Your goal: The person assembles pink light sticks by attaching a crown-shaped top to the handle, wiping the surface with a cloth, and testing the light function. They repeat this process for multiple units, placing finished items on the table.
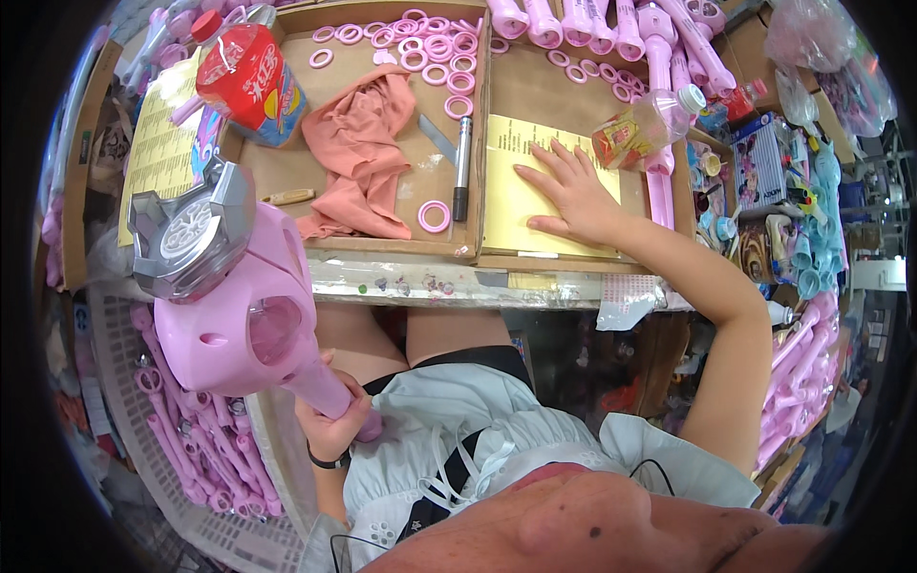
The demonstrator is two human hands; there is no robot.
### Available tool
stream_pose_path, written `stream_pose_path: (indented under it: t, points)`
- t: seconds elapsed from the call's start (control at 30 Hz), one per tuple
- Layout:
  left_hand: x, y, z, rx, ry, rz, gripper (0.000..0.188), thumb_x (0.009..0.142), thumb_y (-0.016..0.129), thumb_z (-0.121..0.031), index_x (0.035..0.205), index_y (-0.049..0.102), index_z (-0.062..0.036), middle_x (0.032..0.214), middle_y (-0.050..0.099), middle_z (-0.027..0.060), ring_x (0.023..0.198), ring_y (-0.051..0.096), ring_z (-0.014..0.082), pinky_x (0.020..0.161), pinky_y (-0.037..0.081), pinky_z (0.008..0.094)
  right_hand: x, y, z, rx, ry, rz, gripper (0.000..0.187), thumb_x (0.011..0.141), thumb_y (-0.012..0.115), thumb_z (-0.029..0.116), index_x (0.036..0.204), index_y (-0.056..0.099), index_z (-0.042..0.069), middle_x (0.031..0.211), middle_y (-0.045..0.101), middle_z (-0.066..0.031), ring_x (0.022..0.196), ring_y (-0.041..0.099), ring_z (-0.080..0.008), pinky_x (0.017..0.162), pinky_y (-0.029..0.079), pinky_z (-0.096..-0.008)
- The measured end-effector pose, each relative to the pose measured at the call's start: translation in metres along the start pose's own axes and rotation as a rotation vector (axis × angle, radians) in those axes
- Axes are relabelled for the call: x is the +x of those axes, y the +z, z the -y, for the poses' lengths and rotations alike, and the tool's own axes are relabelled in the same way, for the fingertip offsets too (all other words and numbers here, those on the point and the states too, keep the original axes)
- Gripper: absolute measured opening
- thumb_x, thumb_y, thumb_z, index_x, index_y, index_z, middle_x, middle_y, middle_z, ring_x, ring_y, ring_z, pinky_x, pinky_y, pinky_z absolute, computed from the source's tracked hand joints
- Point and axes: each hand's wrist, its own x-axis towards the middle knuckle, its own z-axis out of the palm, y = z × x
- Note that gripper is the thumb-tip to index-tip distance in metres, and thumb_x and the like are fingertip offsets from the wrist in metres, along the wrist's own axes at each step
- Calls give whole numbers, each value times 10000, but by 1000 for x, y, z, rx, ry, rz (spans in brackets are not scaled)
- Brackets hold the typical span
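My left hand (334, 420) is wrapped round the handle of a large pink plastic toy wand (229, 320). The wand tilts up to the left, and a silver many-sided cap (191, 229) with a round patterned disc tops its bulky head. A round opening shows in the side of that head. On a yellow printed sheet (511, 215) in the right cardboard tray, my right hand (573, 196) lies flat with its fingers spread, holding nothing. Close to its fingertips leans a clear bottle (645, 129) with a white cap.
The left cardboard tray (368, 246) holds a salmon cloth (363, 153), a marker (462, 172), a metal blade (437, 138) and many pink rings (435, 48). A red-capped bottle (250, 81) stands at its left. Below left, a grey basket (162, 487) contains pink handles (205, 449).
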Motion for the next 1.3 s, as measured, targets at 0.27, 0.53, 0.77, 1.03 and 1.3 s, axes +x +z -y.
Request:
stream_pose_path:
  t: [0.27, 0.53, 0.77, 1.03, 1.3]
  points:
    - [3, 5, 0, 12, -21, -2, 673, 623, 675, 68, 1242, 415, 21, 729, 582, 82, 650, 555, 138, 625, 441, 249, 3, -7, 4, 269, -225, -208, 503, 807, 628, 397, 1230, 518, 149, 1263, 475, -155, 1168, 440, -360, 981, 346, -486]
    - [8, 9, -2, 25, -57, -29, 677, 607, 670, 73, 1231, 413, 24, 723, 580, 93, 659, 558, 143, 630, 444, 254, 0, -34, 20, 749, -48, 452, 237, 856, 550, 191, 1027, 630, 48, 871, 649, -115, 818, 617, -275, 756, 482, -365]
    - [11, 11, -3, 2, -44, -36, 681, 610, 670, 77, 1240, 415, 33, 723, 583, 91, 655, 559, 142, 634, 446, 255, 10, -55, 7, 990, 153, 662, 310, 738, 557, 180, 974, 625, -10, 784, 625, -87, 738, 589, -149, 707, 474, -270]
    - [6, 11, -3, -20, -37, -19, 653, 643, 657, 92, 1250, 422, 36, 736, 586, 71, 662, 556, 120, 630, 445, 250, 9, -18, -9, 174, 35, -326, 156, 765, 568, 85, 852, 477, -7, 1148, 532, -221, 1074, 510, -364, 898, 425, -415]
    - [-4, 2, -5, -16, 114, -28, 654, 663, 631, 82, 1272, 398, 45, 719, 559, 74, 605, 558, 134, 558, 463, 248, -8, 19, -22, 203, -60, -325, 197, 811, 564, 76, 932, 428, 1, 1304, 392, -275, 1229, 371, -430, 1036, 306, -461]
